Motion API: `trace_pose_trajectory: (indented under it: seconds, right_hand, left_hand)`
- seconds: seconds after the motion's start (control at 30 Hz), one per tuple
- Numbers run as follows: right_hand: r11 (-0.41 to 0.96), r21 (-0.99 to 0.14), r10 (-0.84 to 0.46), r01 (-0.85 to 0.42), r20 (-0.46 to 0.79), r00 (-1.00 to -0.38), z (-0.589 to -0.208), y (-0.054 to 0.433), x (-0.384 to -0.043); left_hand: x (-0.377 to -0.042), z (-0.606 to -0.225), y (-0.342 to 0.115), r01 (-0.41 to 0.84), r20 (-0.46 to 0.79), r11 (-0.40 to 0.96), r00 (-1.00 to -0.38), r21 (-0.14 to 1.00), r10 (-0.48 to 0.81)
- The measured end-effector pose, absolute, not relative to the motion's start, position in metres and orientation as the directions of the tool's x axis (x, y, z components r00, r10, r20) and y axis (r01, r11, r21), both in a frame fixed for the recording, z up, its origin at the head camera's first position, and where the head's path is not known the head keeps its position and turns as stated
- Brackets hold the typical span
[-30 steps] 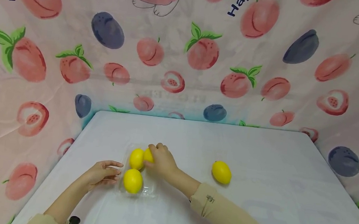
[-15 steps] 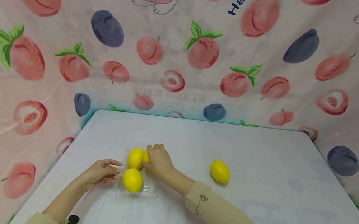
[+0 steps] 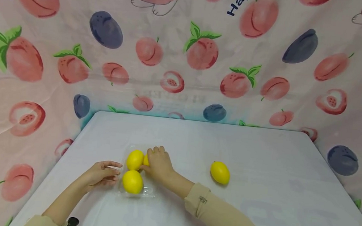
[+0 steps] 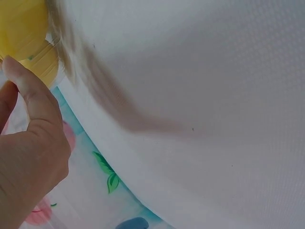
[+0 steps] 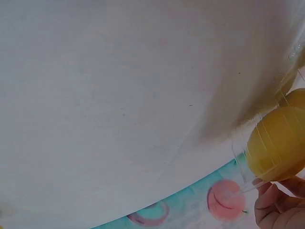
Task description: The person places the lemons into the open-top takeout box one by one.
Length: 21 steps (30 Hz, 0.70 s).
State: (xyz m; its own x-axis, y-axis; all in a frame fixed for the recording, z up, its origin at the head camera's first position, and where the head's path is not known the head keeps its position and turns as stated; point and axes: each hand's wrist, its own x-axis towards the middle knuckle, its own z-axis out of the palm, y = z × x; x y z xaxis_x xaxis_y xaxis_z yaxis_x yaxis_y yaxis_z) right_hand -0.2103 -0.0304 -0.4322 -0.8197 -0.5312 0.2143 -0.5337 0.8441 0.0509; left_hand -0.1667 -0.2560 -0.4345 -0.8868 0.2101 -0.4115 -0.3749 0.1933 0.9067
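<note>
A clear plastic tray [image 3: 149, 192] lies left of centre on the white table, with two yellow lemons along its left side, a rear lemon [image 3: 135, 160] and a front lemon [image 3: 133, 182]. My right hand [image 3: 160, 166] holds a third lemon [image 3: 146, 160] in the tray's back right part, covering most of it from above. In the right wrist view that lemon [image 5: 274, 143] shows through the tray's ribbed wall, fingers at its far end. My left hand [image 3: 103, 173] is beside the tray's left edge, fingers loosely extended and fingertips right at the rim.
Another lemon [image 3: 220, 172] lies on the white table [image 3: 261, 164] to the right of the tray. A fruit-printed cloth [image 3: 203, 89] hangs behind the table and along its sides. A dark strap end [image 3: 71, 224] shows by the left sleeve.
The right hand stays over the third lemon, its fingers settled slightly lower and covering more of it. The left hand keeps its place by the tray. The whole view has shifted slightly.
</note>
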Motion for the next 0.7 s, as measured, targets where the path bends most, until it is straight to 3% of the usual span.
trace_pose_trajectory:
  seconds: [0.7]
  right_hand:
    - [0.796,-0.113,-0.568,-0.595,0.204,-0.798,-0.4246,-0.0218,-0.2034]
  left_hand:
    - [-0.1685,-0.4311,-0.2553,-0.384,-0.418,0.182,-0.883,0.905,0.216]
